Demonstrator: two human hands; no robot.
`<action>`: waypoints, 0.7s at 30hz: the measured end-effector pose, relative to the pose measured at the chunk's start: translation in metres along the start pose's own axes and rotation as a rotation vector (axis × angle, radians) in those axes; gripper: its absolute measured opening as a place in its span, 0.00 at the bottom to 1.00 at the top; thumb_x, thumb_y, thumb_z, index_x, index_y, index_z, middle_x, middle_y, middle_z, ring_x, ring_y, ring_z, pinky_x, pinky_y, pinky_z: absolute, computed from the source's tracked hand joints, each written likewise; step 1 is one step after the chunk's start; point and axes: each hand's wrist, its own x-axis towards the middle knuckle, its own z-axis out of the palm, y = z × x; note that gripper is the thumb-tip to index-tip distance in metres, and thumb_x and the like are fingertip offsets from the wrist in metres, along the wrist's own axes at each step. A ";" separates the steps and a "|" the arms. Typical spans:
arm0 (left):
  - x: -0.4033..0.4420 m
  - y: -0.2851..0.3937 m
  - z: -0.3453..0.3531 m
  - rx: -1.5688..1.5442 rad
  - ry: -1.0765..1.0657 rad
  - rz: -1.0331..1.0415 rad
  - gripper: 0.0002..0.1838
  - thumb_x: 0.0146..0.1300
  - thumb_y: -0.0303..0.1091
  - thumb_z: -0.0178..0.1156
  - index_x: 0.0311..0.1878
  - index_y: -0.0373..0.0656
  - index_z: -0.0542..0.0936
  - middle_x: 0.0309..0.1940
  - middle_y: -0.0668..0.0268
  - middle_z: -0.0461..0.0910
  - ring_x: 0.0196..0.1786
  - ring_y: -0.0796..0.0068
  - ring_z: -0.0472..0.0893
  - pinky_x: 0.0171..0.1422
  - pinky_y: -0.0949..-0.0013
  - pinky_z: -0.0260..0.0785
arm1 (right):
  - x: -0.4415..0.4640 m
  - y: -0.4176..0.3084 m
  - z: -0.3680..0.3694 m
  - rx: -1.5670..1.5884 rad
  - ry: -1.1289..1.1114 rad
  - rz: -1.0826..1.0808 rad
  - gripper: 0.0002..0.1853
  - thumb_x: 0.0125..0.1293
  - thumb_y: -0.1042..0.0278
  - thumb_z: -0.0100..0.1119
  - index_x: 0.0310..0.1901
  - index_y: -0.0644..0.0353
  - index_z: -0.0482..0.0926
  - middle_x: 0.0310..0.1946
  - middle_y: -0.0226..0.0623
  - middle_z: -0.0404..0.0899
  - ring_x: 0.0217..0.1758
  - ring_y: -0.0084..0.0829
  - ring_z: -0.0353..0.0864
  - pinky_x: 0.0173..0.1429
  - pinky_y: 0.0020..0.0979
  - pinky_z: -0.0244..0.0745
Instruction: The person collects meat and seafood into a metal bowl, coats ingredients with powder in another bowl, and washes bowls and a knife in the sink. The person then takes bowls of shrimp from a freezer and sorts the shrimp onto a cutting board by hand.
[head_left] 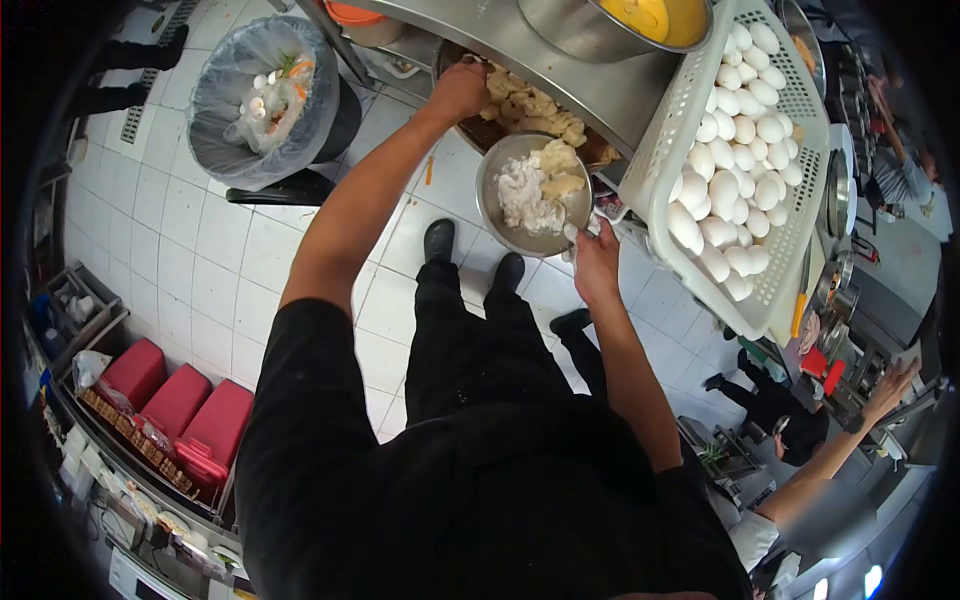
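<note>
My right hand (597,262) grips the near right rim of a round metal bowl (492,222), its thumb dusted white. White flour (525,195) and several pale yellow coated food pieces (560,170) lie in the bowl. My left hand (463,92) reaches with curled fingers into the left end of a deep tray (440,62). Whatever its fingertips pinch is hidden. Many pale, lumpy floured pieces (525,105) lie in this tray, which sits below the steel counter and partly under its edge. The bowl is held against or just over the tray's near side.
A basket (655,215) of white eggs (735,185) rests at right on the steel counter (600,95), beside a pot (570,30) holding yellow liquid. A lined bin (215,150) stands at left. Red tubs (215,425) lie lower left. Other people work at right.
</note>
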 end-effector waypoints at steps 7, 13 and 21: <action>0.029 -0.015 0.066 0.283 0.035 -0.079 0.15 0.57 0.38 0.53 0.46 0.44 0.78 0.50 0.60 0.76 0.54 0.64 0.75 0.55 0.64 0.70 | -0.001 0.035 -0.042 -0.196 0.017 -0.014 0.11 0.61 0.75 0.50 0.46 0.65 0.73 0.31 0.35 0.76 0.28 0.21 0.72 0.28 0.26 0.68; 0.022 -0.011 0.066 0.421 -0.039 0.122 0.18 0.57 0.40 0.52 0.51 0.48 0.77 0.49 0.60 0.76 0.55 0.58 0.74 0.56 0.57 0.68 | -0.025 0.029 -0.039 -0.094 0.066 0.007 0.14 0.58 0.73 0.53 0.46 0.64 0.70 0.25 0.34 0.73 0.21 0.23 0.70 0.23 0.28 0.66; 0.016 -0.001 0.037 0.189 -0.006 0.103 0.20 0.55 0.42 0.55 0.51 0.46 0.77 0.49 0.55 0.76 0.53 0.53 0.75 0.54 0.55 0.69 | -0.041 0.013 -0.033 -0.168 0.007 0.041 0.23 0.56 0.76 0.53 0.55 0.65 0.66 0.20 0.32 0.72 0.16 0.19 0.67 0.18 0.25 0.63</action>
